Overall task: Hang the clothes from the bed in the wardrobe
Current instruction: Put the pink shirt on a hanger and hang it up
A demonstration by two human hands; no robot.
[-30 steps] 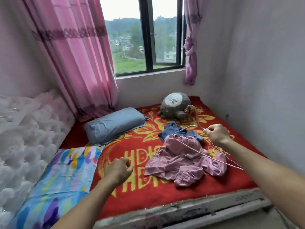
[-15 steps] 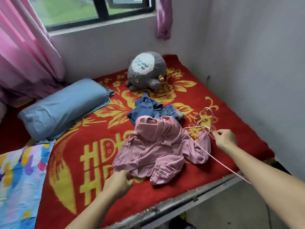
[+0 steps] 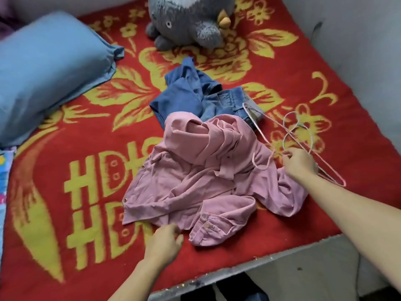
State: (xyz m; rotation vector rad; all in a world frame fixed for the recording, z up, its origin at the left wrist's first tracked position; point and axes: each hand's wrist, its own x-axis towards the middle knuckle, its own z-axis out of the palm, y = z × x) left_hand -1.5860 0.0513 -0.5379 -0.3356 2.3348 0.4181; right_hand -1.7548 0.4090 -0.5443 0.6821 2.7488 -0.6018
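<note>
A crumpled pink shirt [image 3: 201, 174] lies on the red and yellow blanket [image 3: 86, 187] of the bed. Behind it, partly under it, lie blue clothes and denim shorts [image 3: 195, 96]. Thin wire hangers [image 3: 297, 135], pink and white, rest on the blanket to the right of the shirt. My right hand [image 3: 298, 162] lies on the hangers at the shirt's right edge, fingers bent around the wire. My left hand [image 3: 166, 241] is at the shirt's near hem, fingers curled and touching the fabric.
A blue pillow [image 3: 47, 70] lies at the left and a grey plush toy [image 3: 188, 20] at the back. A grey wall [image 3: 358, 51] runs along the right side. The bed's pale front edge [image 3: 271, 259] crosses the bottom right, with floor below.
The view has dropped and closed in on the bed. My right hand has brought the hangers down onto the blanket beside the shirt. My left hand has reached forward to the shirt's hem.
</note>
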